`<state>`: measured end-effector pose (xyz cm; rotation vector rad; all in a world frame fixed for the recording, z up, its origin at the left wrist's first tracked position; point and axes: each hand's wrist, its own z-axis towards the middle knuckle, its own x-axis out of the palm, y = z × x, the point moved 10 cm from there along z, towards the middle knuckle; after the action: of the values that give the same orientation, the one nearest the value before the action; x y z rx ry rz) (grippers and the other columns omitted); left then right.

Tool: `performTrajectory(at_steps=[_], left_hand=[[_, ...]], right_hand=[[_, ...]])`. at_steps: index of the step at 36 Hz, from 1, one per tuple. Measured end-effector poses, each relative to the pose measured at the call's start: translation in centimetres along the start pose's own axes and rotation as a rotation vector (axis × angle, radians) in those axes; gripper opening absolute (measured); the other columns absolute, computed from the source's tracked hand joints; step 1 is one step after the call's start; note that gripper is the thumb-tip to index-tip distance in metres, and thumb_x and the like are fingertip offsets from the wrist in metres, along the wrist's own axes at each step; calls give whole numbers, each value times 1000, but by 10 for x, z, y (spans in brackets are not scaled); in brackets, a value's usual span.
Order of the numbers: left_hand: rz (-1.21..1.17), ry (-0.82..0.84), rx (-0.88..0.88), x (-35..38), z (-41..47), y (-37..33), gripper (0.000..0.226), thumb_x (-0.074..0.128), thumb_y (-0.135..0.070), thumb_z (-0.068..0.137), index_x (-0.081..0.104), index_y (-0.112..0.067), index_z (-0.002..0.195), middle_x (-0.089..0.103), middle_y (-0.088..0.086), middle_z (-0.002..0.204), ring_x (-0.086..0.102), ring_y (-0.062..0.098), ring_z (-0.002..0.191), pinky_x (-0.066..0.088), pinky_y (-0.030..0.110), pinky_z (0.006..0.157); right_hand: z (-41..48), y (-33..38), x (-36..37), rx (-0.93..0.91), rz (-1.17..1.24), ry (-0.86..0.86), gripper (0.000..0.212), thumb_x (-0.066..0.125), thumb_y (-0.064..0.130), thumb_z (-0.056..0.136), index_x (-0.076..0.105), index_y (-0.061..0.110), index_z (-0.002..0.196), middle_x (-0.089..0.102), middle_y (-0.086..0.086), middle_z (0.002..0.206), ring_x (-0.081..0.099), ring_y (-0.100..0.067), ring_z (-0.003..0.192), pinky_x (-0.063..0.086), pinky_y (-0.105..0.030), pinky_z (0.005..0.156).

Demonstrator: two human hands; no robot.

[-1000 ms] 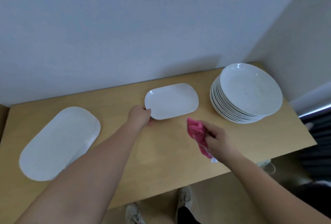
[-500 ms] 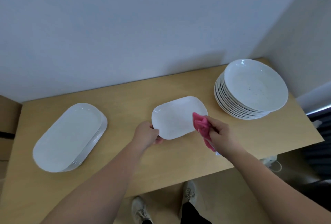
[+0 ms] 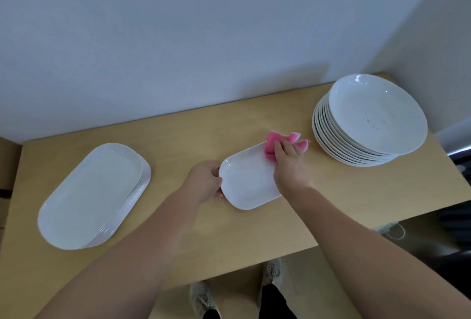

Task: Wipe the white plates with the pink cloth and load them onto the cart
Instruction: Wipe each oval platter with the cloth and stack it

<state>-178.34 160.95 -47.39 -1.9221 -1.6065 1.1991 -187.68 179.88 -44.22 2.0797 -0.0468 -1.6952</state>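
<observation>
A small white rounded-rectangle plate [image 3: 248,182] is held near the middle of the wooden table [image 3: 254,232]. My left hand [image 3: 205,181] grips its left edge. My right hand [image 3: 288,158] presses the pink cloth [image 3: 271,144] onto the plate's far right part, and my wrist covers the plate's right edge. A stack of white oval platters [image 3: 89,196] lies at the left. At the right stands a tall stack of round white plates [image 3: 374,117], its top one speckled. No cart is in view.
A pale wall runs along the table's back edge and a second wall closes the right corner. Below the table's front edge I see my shoes [image 3: 204,298] on the floor. A white cable or plug [image 3: 390,228] lies on the floor at the right.
My left hand pulled the small plate toward me and to the right. My right hand carried the pink cloth from beside the plate onto its far right part.
</observation>
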Motion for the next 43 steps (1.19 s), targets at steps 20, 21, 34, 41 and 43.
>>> performTrajectory(at_steps=[20,21,34,41,43], left_hand=[[-109,-35,3,5,-1,-1,24,47,-2,87,70,-2,93,70,26,92,69,40,87,59,55,71],[-106,-50,-14,4,2,0,26,44,-2,87,70,-3,94,69,27,95,68,41,90,59,56,74],[318,-112,51,-4,31,-18,27,52,-22,96,62,-15,120,66,9,116,60,27,105,37,24,76],[403,-65,138,6,23,-31,32,45,-5,94,67,-17,115,64,1,105,56,20,91,38,23,71],[399,-49,121,8,21,-31,35,42,-3,93,66,-19,113,63,0,96,58,18,78,44,21,60]], right_hand=[[-37,75,66,-364,79,170,59,44,15,94,28,23,150,21,3,158,16,-20,147,12,-36,114],[-39,77,62,-395,113,158,57,45,12,93,33,21,148,27,1,156,21,-22,146,14,-36,114],[-61,89,34,-681,252,115,45,60,-6,81,66,10,122,62,-6,128,49,-27,130,33,-42,111],[-71,57,34,-628,161,286,56,48,-9,71,69,14,118,63,4,127,47,-15,131,22,-27,112],[-69,51,31,-623,116,321,55,48,-7,75,70,19,117,61,8,129,42,-11,135,21,-26,112]])
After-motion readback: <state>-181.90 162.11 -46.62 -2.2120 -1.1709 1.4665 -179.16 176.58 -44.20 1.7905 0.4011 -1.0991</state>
